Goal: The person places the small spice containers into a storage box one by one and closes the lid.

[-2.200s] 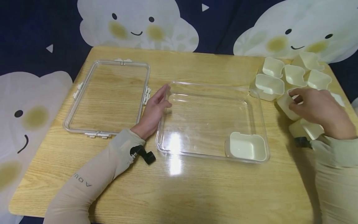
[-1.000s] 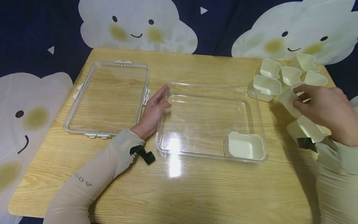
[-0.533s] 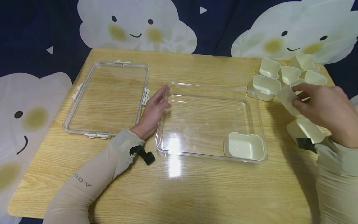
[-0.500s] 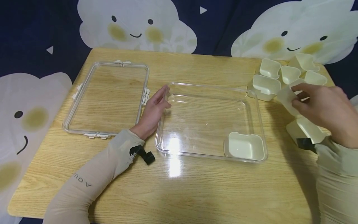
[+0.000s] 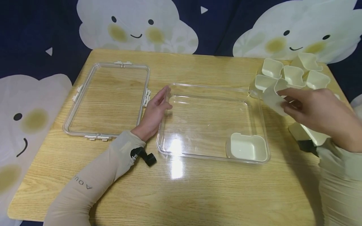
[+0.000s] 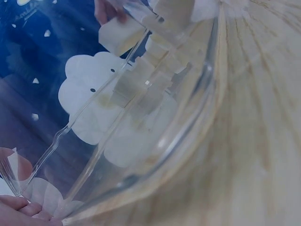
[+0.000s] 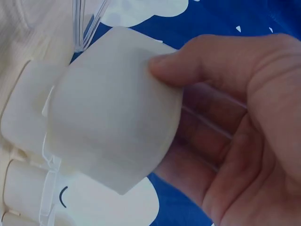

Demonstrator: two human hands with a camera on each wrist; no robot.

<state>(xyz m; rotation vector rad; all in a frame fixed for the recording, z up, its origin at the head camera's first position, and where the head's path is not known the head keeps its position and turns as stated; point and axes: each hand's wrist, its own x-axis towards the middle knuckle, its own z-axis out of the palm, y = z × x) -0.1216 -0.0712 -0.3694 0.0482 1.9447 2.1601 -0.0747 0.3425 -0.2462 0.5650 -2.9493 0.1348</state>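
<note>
My left hand (image 5: 152,114) grips the left wall of a clear plastic box (image 5: 203,122), thumb at the rim and fingers outside. A cream plastic container (image 5: 247,149) sits upright inside the box's near right corner. My right hand (image 5: 319,110) pinches the wall of another cream container (image 7: 113,108) between thumb and fingers. That container is tilted and raised just beyond the box's right rim, overlapping a standing container in the head view. In the right wrist view its outer side faces the camera, with the thumb (image 7: 174,68) pressed on it.
Several cream containers (image 5: 294,75) stand clustered at the table's back right corner. One more container (image 5: 298,131) lies under my right wrist. A clear lid (image 5: 107,100) with white clips lies left of the box. A cloud-patterned cloth (image 5: 217,25) hangs behind the table (image 5: 198,194).
My right hand has lifted the cream container from the cluster and carried it left toward the box, tilting it. My left hand and the box have stayed in place.
</note>
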